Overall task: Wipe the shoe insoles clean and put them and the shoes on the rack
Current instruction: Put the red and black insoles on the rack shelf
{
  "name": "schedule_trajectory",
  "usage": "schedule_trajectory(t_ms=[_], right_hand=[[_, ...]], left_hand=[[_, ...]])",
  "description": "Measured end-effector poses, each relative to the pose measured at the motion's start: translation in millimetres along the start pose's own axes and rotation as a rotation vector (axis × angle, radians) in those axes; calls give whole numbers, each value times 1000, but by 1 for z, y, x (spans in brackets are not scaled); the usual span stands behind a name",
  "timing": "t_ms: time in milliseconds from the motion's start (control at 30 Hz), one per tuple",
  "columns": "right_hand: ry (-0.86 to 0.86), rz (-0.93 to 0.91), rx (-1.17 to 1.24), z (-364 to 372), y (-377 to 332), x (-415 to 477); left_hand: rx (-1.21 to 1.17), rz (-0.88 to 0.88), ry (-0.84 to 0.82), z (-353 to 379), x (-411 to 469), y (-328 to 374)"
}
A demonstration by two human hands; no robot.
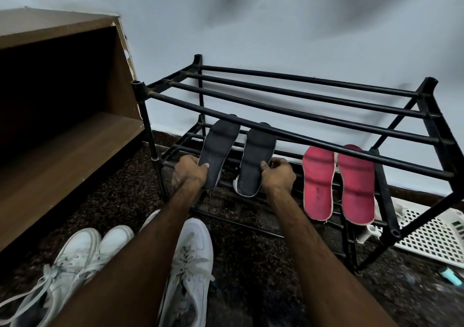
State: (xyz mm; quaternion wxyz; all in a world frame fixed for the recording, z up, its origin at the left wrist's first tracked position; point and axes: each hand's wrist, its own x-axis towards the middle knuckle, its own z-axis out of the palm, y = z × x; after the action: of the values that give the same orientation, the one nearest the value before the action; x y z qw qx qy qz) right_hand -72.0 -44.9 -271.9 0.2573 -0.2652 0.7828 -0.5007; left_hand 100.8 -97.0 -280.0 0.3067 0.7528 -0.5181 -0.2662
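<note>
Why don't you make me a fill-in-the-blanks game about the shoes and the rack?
1. The left hand grips an insole, the right hand grips its twin, and both are coloured ____.
2. Beside them on the rack lean ____ red insoles.
3. The shoes on the floor are ____.
Missing words: black, two, white.
</note>
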Motion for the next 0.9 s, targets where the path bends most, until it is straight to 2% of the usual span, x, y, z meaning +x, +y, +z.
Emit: schedule_trajectory(t_ms=[267, 533, 900], right_hand=[[-42, -22, -48, -6, 4, -16], [7, -23, -35, -6, -6, -15], [8, -8, 25, 2, -6, -26]], left_hand=[[7, 7, -2, 1, 1, 0], [-3, 41, 25, 0, 3, -1], [-86, 57, -57, 4, 6, -8]])
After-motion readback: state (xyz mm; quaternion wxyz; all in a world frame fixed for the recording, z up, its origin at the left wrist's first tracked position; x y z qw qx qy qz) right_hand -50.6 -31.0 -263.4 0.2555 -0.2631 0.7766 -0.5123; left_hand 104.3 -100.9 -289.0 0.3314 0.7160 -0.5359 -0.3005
